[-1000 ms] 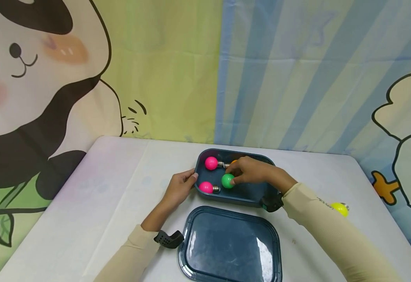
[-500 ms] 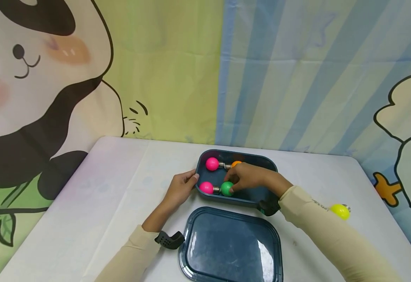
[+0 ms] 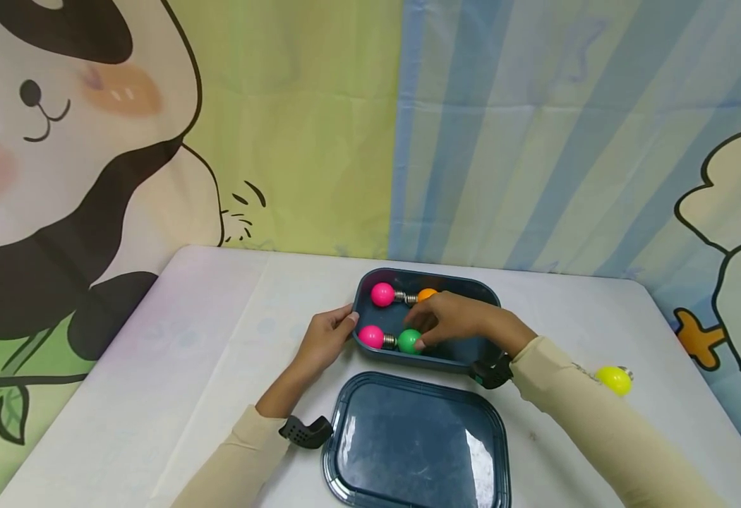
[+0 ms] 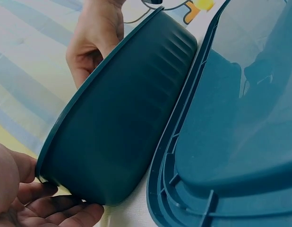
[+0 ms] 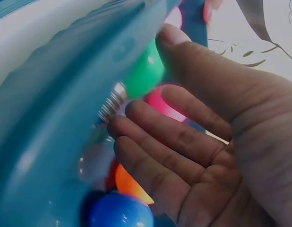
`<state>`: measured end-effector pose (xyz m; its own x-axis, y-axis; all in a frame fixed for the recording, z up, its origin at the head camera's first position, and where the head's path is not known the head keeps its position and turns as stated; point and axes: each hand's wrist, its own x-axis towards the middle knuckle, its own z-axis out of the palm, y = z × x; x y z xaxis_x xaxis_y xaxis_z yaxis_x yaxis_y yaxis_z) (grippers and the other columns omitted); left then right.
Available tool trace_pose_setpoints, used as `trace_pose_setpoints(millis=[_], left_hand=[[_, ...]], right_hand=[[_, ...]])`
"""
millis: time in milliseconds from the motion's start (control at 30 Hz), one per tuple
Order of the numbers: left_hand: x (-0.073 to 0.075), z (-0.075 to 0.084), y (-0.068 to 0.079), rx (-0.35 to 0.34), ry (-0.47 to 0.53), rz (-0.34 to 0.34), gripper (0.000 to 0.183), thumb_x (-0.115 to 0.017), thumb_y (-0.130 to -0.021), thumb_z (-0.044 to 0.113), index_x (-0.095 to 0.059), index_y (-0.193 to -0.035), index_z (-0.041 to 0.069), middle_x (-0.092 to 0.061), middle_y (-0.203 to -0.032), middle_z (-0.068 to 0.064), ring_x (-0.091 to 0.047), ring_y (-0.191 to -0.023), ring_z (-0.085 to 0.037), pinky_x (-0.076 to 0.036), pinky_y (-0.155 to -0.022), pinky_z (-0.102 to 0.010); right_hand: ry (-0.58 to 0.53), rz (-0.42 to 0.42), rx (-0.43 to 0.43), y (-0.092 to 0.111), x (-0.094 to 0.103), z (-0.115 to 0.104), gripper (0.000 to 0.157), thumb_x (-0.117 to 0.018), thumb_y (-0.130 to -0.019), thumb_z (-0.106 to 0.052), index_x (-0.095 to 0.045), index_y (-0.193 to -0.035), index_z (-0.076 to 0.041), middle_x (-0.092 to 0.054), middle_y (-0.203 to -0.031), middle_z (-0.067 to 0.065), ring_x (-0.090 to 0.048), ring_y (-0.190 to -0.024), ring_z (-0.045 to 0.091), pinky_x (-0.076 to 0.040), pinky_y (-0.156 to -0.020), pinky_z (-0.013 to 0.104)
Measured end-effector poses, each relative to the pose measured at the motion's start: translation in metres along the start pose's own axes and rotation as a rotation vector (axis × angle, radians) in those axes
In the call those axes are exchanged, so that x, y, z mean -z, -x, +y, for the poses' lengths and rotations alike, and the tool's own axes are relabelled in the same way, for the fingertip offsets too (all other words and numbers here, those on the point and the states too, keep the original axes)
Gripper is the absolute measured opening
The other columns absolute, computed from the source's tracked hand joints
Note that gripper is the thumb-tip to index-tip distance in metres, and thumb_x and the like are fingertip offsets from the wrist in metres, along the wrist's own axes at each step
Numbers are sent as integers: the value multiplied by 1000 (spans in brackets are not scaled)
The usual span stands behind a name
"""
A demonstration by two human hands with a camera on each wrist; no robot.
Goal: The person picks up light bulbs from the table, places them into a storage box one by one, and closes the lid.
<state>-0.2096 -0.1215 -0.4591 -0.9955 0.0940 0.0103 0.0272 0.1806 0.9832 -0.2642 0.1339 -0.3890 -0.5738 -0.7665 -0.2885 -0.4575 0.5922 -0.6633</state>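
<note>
While gripping tray (image 3: pixel 421 362) with left hand (image 3: pixel 323 340), has green bulb (image 3: pixel 408 341), base (image 5: pixel 113 102) toward three, eight o'clock from relaxed, empty right hand (image 3: pixel 453 317).

The dark blue box (image 3: pixel 408 359) holds two pink bulbs (image 3: pixel 382 294), a green bulb (image 3: pixel 408 341), an orange bulb (image 3: pixel 427 295) and a blue bulb (image 5: pixel 121 210); to its right is a yellow bulb (image 3: pixel 613 380). In front of the box is a dark blue lid (image 3: pixel 418 444), and under the box a whitish table (image 3: pixel 231 353). Behind the box hangs a curtain (image 3: pixel 307 127), part yellow-green, part blue-striped, its panda (image 3: pixel 106 194) black and white.
</note>
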Motion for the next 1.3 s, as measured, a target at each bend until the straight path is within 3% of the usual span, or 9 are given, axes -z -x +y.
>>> trace_pose_setpoints(millis=[167, 433, 667, 967, 1300], left_hand=[[1, 1, 0, -7, -3, 2, 44, -54, -100, 17, -50, -135, -9, -52, -137, -20, -51, -125, -23, -47, -98, -35], [0, 1, -1, 12, 20, 9, 44, -54, -101, 16, -50, -135, -10, -52, -136, -20, -52, -124, -23, -47, -97, -34], [1, 1, 1, 21, 19, 17, 42, -54, -101, 15, -51, -135, -9, -53, -136, -19, -53, -122, -23, -48, -96, -35], [1, -1, 0, 25, 37, 9, 43, -53, -101, 17, -49, -136, -9, -51, -137, -20, -53, -123, -24, -48, -95, -34], [-1, 1, 0, 29, 41, 9, 42, -53, -101, 16, -50, -136, -8, -53, -136, -18, -53, -122, -23, -49, -95, -33]], right_hand=[[27, 55, 33, 12, 5, -1, 46, -73, -90, -21, -60, -128, 2, -65, -118, 12, -64, -105, 24, -55, -89, 31], [-43, 209, 14, 49, 15, 2, 48, -72, -90, -23, -59, -130, 0, -62, -123, 16, -60, -111, 32, -53, -93, 37], [-60, 281, -23, 75, 18, 10, 49, -70, -91, -23, -57, -132, 0, -62, -124, 17, -60, -114, 31, -53, -93, 35], [-12, 395, -31, 93, 15, 16, 44, -71, -90, -21, -61, -128, -2, -64, -121, 13, -61, -109, 26, -51, -94, 47], [-40, 485, -61, 118, 10, 25, 42, -72, -90, -21, -61, -127, -4, -65, -119, 10, -61, -110, 27, -55, -89, 33]])
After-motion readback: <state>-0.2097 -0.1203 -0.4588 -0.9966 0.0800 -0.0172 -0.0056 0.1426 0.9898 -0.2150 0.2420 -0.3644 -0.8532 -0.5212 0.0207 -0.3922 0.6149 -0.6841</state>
